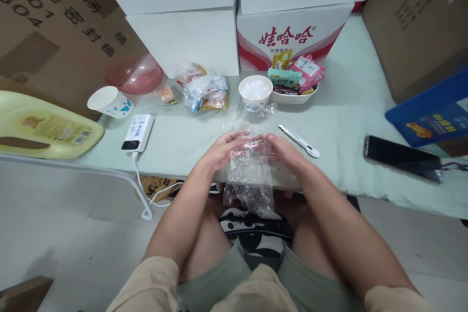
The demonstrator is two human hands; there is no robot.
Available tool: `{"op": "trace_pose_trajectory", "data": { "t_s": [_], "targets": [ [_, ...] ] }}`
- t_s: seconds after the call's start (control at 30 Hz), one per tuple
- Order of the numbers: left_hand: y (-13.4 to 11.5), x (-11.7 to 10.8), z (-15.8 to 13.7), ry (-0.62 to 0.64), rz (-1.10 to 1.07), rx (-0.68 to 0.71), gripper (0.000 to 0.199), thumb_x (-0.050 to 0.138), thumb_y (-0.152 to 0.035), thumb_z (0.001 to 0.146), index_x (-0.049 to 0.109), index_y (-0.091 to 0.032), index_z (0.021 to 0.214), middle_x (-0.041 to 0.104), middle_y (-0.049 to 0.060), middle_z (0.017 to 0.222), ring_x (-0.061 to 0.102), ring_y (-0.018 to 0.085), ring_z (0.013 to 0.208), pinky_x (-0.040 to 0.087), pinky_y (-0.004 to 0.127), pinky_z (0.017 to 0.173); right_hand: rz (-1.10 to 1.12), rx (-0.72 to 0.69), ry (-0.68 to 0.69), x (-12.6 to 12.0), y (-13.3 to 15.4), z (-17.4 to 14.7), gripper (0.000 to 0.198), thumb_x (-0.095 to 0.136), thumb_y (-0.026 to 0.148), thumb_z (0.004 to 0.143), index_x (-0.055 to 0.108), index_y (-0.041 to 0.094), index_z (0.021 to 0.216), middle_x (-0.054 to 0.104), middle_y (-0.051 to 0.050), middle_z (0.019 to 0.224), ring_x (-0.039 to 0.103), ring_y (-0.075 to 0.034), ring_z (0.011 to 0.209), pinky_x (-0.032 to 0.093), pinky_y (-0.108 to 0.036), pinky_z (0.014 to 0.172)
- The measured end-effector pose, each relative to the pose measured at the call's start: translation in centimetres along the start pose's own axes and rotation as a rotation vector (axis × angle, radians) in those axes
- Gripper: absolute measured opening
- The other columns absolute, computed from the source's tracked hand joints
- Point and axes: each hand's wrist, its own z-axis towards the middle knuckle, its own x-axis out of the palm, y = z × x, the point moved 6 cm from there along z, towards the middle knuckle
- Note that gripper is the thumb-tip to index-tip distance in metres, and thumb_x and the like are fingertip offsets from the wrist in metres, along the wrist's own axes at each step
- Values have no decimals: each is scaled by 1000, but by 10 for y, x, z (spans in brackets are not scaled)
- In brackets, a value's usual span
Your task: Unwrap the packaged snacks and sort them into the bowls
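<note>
A long, crinkled clear plastic sleeve (250,183) lies over the table's front edge and hangs toward my lap. My left hand (224,150) grips its left side, with the fingers curled over the film. On the right side, my right hand (283,151) holds it too, the fingertips partly blurred behind the plastic. Just beyond stands a white paper cup (256,105) with a blue pattern and whitish contents that I cannot make out. Clear film lies around the cup's base. A white utility knife (299,141) rests to the right of my right hand.
A white bowl (292,98) holds packaged snacks; bagged snacks (206,90) lie left of the cup. Farther left are a tipped paper cup (109,102), a red balloon (135,75), a power bank (138,132) and a yellow jug (47,126). A phone (402,157) lies right.
</note>
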Motion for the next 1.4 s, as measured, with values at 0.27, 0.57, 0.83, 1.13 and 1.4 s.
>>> {"op": "trace_pose_trajectory", "data": {
  "t_s": [0.27, 0.57, 0.83, 1.13, 1.4],
  "targets": [
    [-11, 1, 10, 11, -108, 128, 57, 76, -14, 63, 62, -19, 118, 73, 10, 120, 72, 24, 107, 54, 37, 95, -249, -180, -181, -14, 5, 0, 24, 69, 36, 70, 62, 21, 87, 64, 1, 73, 62, -15, 60, 48, -27, 54],
    [-5, -13, 19, -289, 9, 80, 26, 77, -25, 75, 65, -14, 95, 76, 6, 83, 73, 16, 75, 56, 26, 71, -573, -607, -616, -26, 26, -19, 41, 59, 38, 79, 61, 19, 115, 66, -13, 116, 64, -23, 88, 54, -42, 79],
    [-13, -25, 24, -287, -149, 133, 35, 76, -15, 66, 62, -16, 99, 76, 5, 86, 74, 16, 79, 56, 25, 73, -1406, -524, 184, 40, -13, -31, 81, 76, 40, 78, 45, 29, 152, 26, -9, 167, 16, -41, 154, 17, -64, 121],
    [-15, -26, 26, -293, -7, 217, 43, 72, -9, 62, 62, -16, 103, 76, 5, 91, 72, 15, 76, 49, 22, 64, -1069, -598, 145, 23, -2, -39, 47, 71, 45, 83, 67, 29, 127, 52, -8, 152, 32, -38, 149, 16, -67, 121],
    [-23, -6, 6, -24, 49, 182, 59, 85, -26, 62, 61, -18, 115, 76, 11, 106, 75, 20, 84, 50, 23, 62, -233, -293, 49, -2, 0, 4, 46, 78, 51, 70, 66, 23, 104, 73, -8, 105, 72, -24, 92, 58, -39, 82]
  ]
}}
